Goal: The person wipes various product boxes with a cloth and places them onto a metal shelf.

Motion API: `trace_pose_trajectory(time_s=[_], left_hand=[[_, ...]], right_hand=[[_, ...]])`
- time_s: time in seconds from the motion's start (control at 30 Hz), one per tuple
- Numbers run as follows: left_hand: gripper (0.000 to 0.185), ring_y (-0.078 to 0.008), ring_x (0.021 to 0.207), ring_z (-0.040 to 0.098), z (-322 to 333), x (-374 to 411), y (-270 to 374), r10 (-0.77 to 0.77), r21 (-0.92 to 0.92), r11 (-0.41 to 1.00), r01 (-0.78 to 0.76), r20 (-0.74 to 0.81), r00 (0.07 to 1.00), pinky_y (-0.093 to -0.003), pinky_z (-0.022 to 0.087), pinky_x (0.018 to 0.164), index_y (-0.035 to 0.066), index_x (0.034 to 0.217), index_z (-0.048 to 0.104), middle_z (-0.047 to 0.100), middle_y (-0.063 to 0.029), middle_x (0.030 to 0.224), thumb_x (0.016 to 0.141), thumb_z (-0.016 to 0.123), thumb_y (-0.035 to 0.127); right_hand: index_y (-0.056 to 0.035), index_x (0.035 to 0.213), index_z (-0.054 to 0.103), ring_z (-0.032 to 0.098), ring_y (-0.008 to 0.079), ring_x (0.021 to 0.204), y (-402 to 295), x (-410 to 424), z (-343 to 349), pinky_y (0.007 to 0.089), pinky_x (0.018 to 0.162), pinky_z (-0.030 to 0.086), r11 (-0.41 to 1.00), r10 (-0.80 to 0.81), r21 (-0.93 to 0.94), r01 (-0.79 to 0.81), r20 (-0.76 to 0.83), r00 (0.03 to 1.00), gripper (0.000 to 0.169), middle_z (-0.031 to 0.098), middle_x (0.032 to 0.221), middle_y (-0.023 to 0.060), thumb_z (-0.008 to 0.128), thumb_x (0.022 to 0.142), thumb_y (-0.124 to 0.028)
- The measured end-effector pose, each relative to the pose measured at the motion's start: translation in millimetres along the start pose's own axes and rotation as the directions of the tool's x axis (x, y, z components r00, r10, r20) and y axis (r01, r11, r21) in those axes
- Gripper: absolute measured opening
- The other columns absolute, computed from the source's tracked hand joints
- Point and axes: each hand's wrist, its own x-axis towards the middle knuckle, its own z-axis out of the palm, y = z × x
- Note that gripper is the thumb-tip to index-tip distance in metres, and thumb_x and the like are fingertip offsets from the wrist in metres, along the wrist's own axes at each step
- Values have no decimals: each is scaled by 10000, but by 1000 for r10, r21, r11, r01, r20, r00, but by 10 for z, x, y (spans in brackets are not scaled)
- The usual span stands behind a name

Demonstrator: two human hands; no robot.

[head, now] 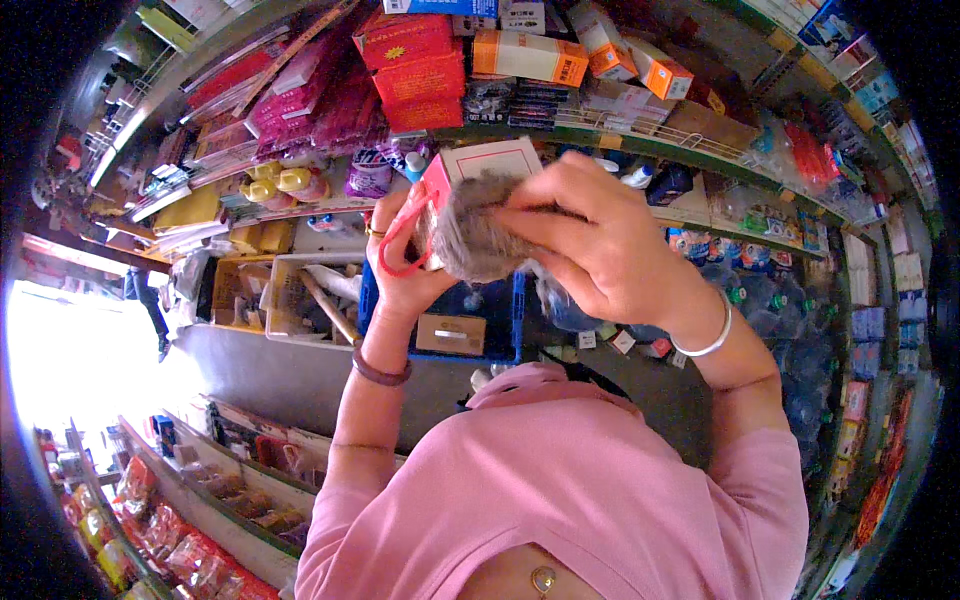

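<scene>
In front of my chest, my left hand holds a small red and white cardboard box from its left side. A red ribbon loop hangs over the fingers of that hand. Bunched against the near face of the box is a grey, fuzzy cloth, blurred at its edges. My right hand pinches this cloth from the right with thumb and fingers. The cloth hides much of the box and some of the left fingers.
Ahead run shelves with red packets, orange and white boxes and yellow-capped bottles. Below them stand a blue plastic crate holding a carton and a pale crate. Large clear bottles stand at right.
</scene>
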Motion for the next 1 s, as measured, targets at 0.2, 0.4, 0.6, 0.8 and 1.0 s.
trace_pose_trajectory(time_s=[0.2,0.4,0.6,0.8,1.0], left_hand=[[769,-234,886,569,40,84,191,190,42,981,-187,-74,979,-331,481,743,86,1155,535,555,-99,1015,475,855,247],[829,-256,958,556,-75,45,26,90,95,992,-83,-72,993,-356,447,827,35,1187,504,542,-135,1150,462,859,222],[1025,-283,1055,501,-93,-180,-261,-60,-199,978,55,-21,998,-416,404,890,65,1297,368,495,-154,1214,437,882,282],[983,-249,1097,495,14,-92,57,-218,-600,778,185,18,976,-389,410,918,1,1266,357,511,-120,1183,487,872,309],[826,-262,1023,562,207,-106,203,-353,-904,39,426,387,852,-398,465,869,-5,1239,415,562,-128,1129,584,797,323]], right_hand=[[-47,931,621,506,263,811,198,63,-10,352,709,451,963,64,-256,-79,-65,996,302,532,937,73,605,630,-64],[-34,931,616,530,298,843,260,-125,-31,367,741,453,996,25,-85,-20,61,998,263,557,918,84,581,672,-58],[-44,963,599,567,298,862,469,-263,-62,350,759,460,934,343,-73,-349,-80,936,184,586,919,125,550,786,-50],[-59,967,595,582,260,906,499,-363,19,330,797,446,851,523,135,-508,-125,843,178,607,942,112,582,791,-81],[-60,995,600,562,250,963,626,-360,341,328,854,425,822,545,240,-516,-71,835,213,603,978,108,587,787,-107]])
